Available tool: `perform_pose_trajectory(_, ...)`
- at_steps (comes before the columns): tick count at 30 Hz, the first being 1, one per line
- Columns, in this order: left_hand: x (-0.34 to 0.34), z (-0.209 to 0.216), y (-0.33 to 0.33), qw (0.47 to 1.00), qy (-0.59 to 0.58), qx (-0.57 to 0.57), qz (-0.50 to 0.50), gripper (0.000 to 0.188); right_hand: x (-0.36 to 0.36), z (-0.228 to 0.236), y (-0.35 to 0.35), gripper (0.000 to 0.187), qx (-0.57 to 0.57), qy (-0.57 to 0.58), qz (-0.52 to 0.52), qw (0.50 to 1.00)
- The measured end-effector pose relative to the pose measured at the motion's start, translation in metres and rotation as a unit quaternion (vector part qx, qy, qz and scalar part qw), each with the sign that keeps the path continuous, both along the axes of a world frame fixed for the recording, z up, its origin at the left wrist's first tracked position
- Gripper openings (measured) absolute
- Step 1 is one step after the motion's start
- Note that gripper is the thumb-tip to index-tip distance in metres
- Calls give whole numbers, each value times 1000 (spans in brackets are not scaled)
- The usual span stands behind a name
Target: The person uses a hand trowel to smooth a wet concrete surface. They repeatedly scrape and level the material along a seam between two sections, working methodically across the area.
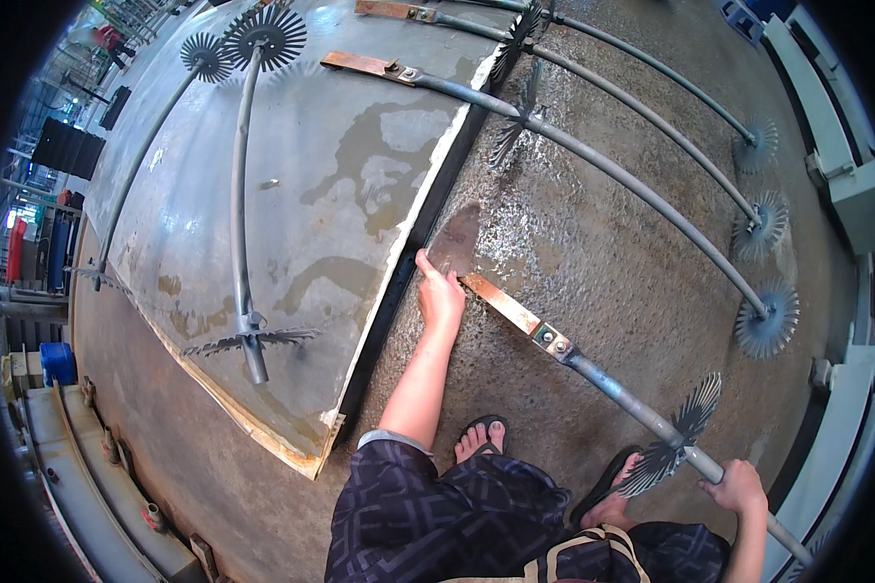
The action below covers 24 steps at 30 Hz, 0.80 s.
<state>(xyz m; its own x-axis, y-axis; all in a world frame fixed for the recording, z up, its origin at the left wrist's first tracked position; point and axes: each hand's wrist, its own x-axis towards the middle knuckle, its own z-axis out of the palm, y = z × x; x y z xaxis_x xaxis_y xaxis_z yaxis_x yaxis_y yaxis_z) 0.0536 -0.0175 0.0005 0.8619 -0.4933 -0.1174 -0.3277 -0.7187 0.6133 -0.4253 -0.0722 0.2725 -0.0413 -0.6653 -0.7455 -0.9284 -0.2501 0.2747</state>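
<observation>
My left hand [442,294] is closed on a thin, roughly triangular flat metal plate [454,241], greyish brown with a rounded end. Right beside these fingers lies the tip of a copper strip [501,304], bolted to the end of a grey metal pole [617,395]. A dark disc with fan-like slotted blades [695,413] sits round this pole. Lower right, my right hand [739,488] wraps round the pole beyond the disc. The pole slants from the middle of the view to the lower right, where its far end leaves the picture.
A large sheet-topped table [350,282] with wet patches stands to my left, bearing two bladed poles [243,194]. Several similar poles [612,160] reach from its edge across the wet floor [564,243]. Pale machine frames [826,107] line the right side. My sandalled feet [481,439] are below.
</observation>
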Motion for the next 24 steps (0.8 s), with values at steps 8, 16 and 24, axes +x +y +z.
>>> perform_pose_trajectory(8, -8, 11, 2, 1000, 23, 18, -5, 65, -7, -3, 1, 36, -12, -8, 2, 1000)
perform_pose_trajectory(16, 2, 5, 0, 1000, 25, -1, -3, 63, 3, 1, 0, 36, -2, 2, 4, 1000)
perform_pose_trajectory(24, 3, 6, -2, 999, 26, -15, 15, 64, 1, 0, -1, 36, 2, 4, 14, 1000)
